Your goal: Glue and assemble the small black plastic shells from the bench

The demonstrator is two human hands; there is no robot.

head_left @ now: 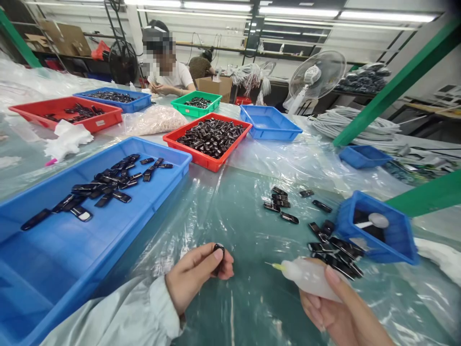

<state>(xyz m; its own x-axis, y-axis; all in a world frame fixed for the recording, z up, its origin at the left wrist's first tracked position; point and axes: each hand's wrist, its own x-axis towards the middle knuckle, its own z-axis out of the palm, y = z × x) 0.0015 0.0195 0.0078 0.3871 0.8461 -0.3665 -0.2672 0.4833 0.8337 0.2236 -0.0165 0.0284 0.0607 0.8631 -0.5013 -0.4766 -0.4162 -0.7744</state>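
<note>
My left hand (196, 276) pinches a small black plastic piece (218, 250) between thumb and fingers, low in the middle of the view. My right hand (338, 307) grips a soft white squeeze bottle (309, 278) whose thin yellow nozzle (274, 265) points left toward the piece, a short gap away. Just beyond the bottle lies a loose pile of black pieces (334, 250) on the plastic-covered table (248, 226). A small group of black pieces (279, 204) lies farther back.
A large blue tray (54, 259) with several black pieces sits at my left. A small blue bin (378, 230) is at my right. Red tray (209, 139) full of pieces, more trays behind. A person sits across the table. A fan (317, 77) and green posts stand on the right.
</note>
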